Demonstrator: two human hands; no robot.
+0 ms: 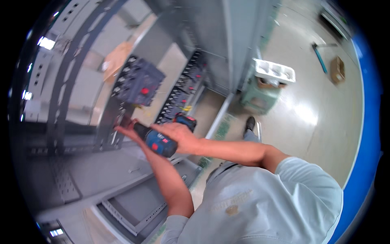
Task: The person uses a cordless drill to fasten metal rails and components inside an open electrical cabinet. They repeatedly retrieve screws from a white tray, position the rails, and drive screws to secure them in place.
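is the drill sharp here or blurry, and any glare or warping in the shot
Head view: the drill and both hands, left and right, are softly motion-blurred; bright glare patches sit on the floor; fisheye bends the cabinet edges, with black corners around the frame.

From my remote seat I see a blue and black cordless drill [160,140] with a red switch, a dark grey breaker block [138,81] with one red button, pale grey cabinet panels [239,36], a light blue shirt [260,203], a green stool [260,97] and a glossy beige floor [317,114].
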